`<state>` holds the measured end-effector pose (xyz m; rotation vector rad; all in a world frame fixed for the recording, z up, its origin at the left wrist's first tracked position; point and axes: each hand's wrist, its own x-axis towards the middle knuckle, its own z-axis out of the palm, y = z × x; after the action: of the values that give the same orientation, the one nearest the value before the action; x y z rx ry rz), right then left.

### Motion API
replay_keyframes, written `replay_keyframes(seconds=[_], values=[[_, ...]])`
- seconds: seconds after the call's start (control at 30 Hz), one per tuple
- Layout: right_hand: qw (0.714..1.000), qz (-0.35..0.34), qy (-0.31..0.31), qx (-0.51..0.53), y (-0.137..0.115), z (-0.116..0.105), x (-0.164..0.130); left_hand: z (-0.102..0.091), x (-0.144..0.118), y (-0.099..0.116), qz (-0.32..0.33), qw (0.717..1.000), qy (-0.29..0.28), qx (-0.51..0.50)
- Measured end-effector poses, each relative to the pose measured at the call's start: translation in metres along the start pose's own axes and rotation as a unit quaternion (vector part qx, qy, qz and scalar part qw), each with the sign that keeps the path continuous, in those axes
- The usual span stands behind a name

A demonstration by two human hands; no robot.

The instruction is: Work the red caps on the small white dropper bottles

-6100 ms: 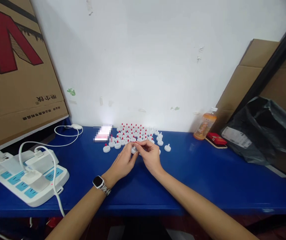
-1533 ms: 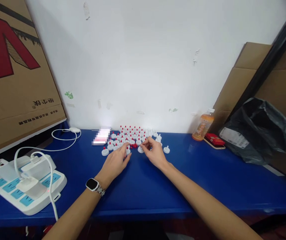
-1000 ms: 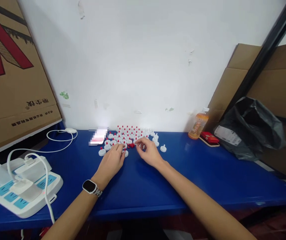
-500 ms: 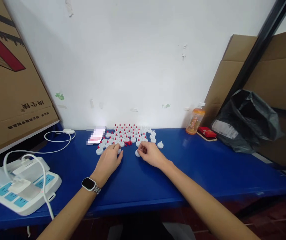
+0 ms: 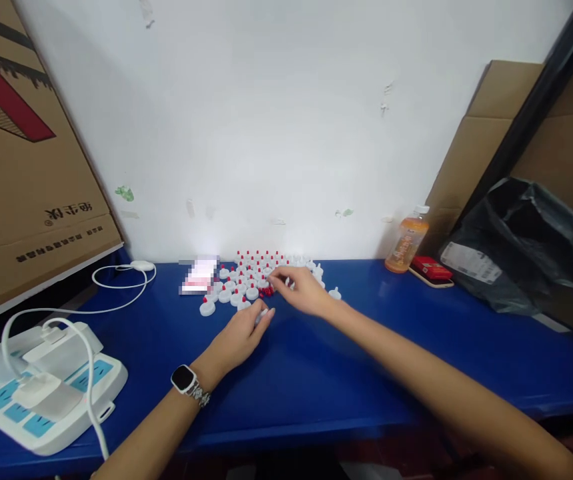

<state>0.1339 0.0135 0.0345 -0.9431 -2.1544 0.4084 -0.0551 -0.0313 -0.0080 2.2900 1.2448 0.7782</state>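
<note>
Several small white round caps with red tips (image 5: 259,268) stand in rows on the blue table (image 5: 376,340) near the wall. A little heap of loose red pieces (image 5: 266,291) lies at the front of the rows. My left hand (image 5: 243,333), with a smartwatch on its wrist, pinches one white cap (image 5: 261,313) just in front of the group. My right hand (image 5: 301,291) reaches over the rows, fingertips at the red pieces; whether it holds one is too small to tell.
A white power strip (image 5: 41,387) with plugged chargers sits front left, a white cable (image 5: 121,283) behind it. A cardboard box (image 5: 21,147) leans left. An orange bottle (image 5: 409,241), a red packet (image 5: 433,270) and a black bag (image 5: 521,253) stand right.
My left hand drew back toward me with a white cap between its fingers. My right hand moved forward from the table front to the red pieces.
</note>
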Motion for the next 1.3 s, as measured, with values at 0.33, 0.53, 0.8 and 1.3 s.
replay_keyframes(seconds=[0.33,0.53,0.8,1.3], values=[[0.885,-0.025,-0.248,-0.392,0.035,0.018,0.088,-0.004,0.003,-0.003,-0.013,0.999,-0.012,-0.046],[0.904,-0.038,-0.226,-0.362,0.04,0.024,0.085,-0.004,0.002,-0.004,-0.003,0.998,-0.011,-0.054],[0.986,0.017,-0.074,-0.151,0.033,0.005,0.071,-0.006,0.002,-0.001,-0.02,0.998,-0.007,-0.066],[0.898,0.171,0.158,0.372,-0.014,0.049,-0.023,0.003,0.003,0.001,-0.002,1.0,-0.024,0.014]])
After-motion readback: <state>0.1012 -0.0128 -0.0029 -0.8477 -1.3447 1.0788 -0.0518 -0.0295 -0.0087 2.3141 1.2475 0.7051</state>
